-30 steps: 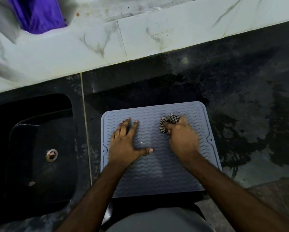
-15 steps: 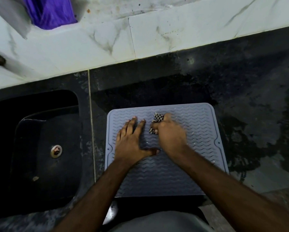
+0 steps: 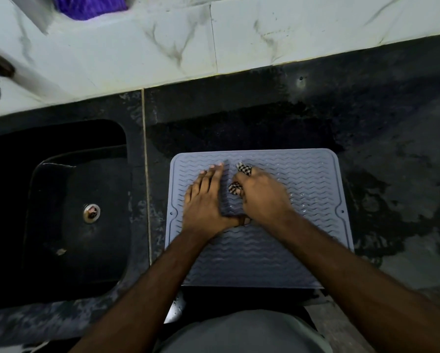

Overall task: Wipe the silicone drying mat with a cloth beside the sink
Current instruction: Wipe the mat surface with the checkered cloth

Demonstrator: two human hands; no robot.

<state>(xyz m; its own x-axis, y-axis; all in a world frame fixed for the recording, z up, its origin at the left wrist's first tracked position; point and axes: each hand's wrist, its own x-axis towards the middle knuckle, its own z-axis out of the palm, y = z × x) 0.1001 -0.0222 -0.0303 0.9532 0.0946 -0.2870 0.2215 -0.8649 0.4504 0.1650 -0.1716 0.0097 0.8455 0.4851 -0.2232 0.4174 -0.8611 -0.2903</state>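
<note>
The drying mat (image 3: 277, 250) lies flat on the dark surface (image 3: 366, 110) just right of the sink (image 3: 60, 212). My left hand (image 3: 206, 200) presses it flat, fingers straight, while my right hand (image 3: 262, 197) clutches the bunched checked cloth (image 3: 243, 169); I should rub along the ridges, keeping the mat pinned.

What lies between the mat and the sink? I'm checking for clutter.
Head view: only bare dark counter with a thin seam separates the mat from the sink.

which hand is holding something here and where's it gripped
The right hand holds a bunched checkered cloth, balled up under its curled fingers with bits poking out. The left hand holds nothing; it presses flat on the grey mat.
</note>
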